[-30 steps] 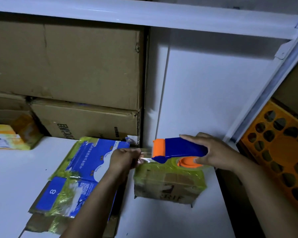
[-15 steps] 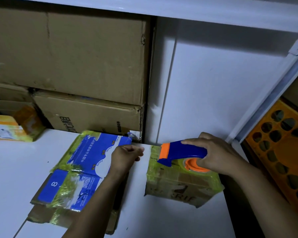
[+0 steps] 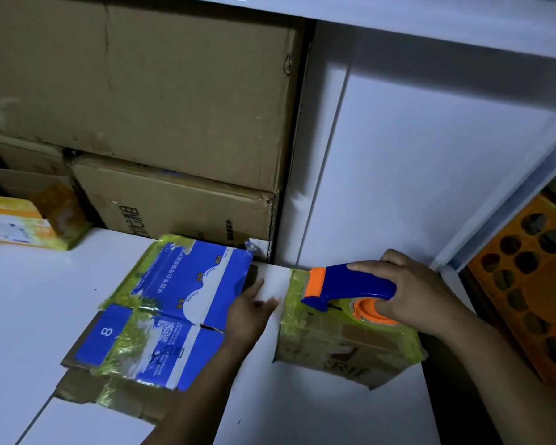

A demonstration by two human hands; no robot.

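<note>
A small cardboard box (image 3: 344, 351) wrapped in yellowish tape stands on the white table (image 3: 29, 303) at the right. My right hand (image 3: 414, 293) grips a blue and orange tape dispenser (image 3: 347, 284) that rests on the box's top. My left hand (image 3: 251, 311) lies open with straight fingers, between the box and a flattened blue and white carton (image 3: 174, 309), at the carton's right edge. It holds nothing.
Large brown cardboard boxes (image 3: 161, 101) are stacked at the back against a white wall. A yellow and orange package (image 3: 16, 224) lies at the far left. An orange crate (image 3: 533, 284) with round holes sits off the table's right edge. A white shelf runs overhead.
My left hand has let go of the tape end and opened, dropping toward the blue carton. My right hand has brought the dispenser down onto the box top.
</note>
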